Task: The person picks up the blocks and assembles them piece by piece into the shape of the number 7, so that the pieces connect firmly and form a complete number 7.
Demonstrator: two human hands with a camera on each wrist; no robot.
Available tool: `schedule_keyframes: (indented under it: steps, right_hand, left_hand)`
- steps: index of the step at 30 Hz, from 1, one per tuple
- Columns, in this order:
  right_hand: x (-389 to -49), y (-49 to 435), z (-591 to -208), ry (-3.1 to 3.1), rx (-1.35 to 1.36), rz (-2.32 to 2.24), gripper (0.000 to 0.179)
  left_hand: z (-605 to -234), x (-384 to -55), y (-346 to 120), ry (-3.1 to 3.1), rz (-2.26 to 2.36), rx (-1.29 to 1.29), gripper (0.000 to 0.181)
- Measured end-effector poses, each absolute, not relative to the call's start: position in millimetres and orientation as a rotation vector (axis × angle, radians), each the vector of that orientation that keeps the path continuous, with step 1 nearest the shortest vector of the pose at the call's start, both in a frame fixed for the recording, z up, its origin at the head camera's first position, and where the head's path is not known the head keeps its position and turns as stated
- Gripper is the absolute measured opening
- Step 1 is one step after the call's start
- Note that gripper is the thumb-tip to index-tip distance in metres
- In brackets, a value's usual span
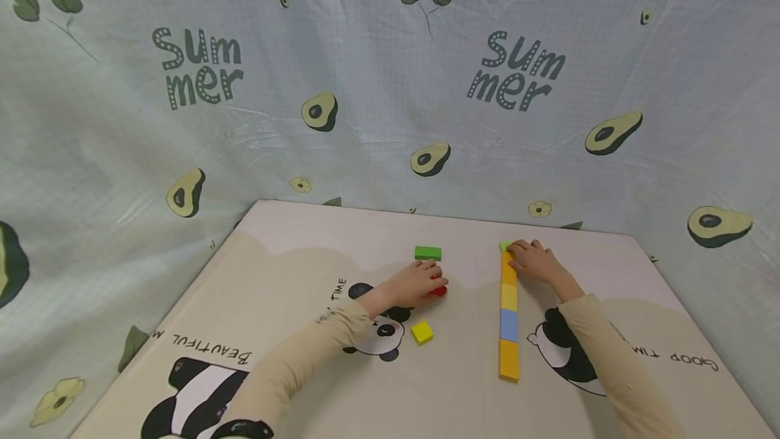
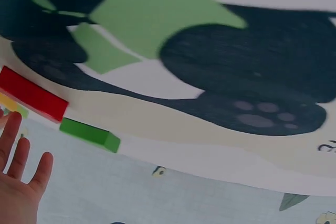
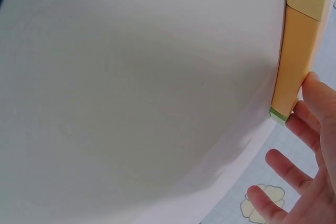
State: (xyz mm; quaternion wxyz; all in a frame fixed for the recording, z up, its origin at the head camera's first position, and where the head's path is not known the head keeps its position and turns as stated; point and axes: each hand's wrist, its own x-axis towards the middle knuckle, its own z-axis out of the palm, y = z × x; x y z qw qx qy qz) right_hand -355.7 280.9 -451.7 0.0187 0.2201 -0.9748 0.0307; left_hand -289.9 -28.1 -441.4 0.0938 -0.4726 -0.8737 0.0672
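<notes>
A line of blocks [image 1: 508, 310] lies on the mat, running away from me: orange, blue, yellow, orange, with a small green block [image 1: 505, 246] at the far end. My right hand [image 1: 529, 256] rests at that far end, its straight fingers [image 3: 307, 129] touching the green block [image 3: 278, 114] and the orange block [image 3: 294, 61]. My left hand [image 1: 423, 280] lies over a red block [image 1: 440, 290]. In the left wrist view its fingers [image 2: 18, 150] are spread and straight, just short of the red block [image 2: 31, 94]. A green block [image 1: 428, 253] [image 2: 89, 134] sits just beyond it.
A loose yellow block [image 1: 421, 332] lies near my left forearm. The panda-print mat [image 1: 292, 269] ends at a pale avocado-print cloth [image 1: 390, 87] that rises behind and on both sides.
</notes>
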Motion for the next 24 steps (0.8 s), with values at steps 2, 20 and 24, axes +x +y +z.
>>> schedule_keyframes:
  steps: [2, 20, 24]
  right_hand:
    - [-356.3, 280.5, -450.9, -3.034, 0.678, 0.098, 0.040]
    - [-357.4, 279.2, -452.3, -3.044, 0.674, 0.120, 0.040]
    - [-357.0, 279.4, -451.1, -3.057, 0.672, 0.133, 0.041]
  left_hand:
    - [-442.5, -292.2, -32.7, -2.590, 0.234, -1.389, 0.035]
    - [-444.9, -297.8, -42.3, -2.662, 0.303, -1.359, 0.040]
    - [-446.0, -298.5, -42.4, -2.657, 0.278, -1.365, 0.039]
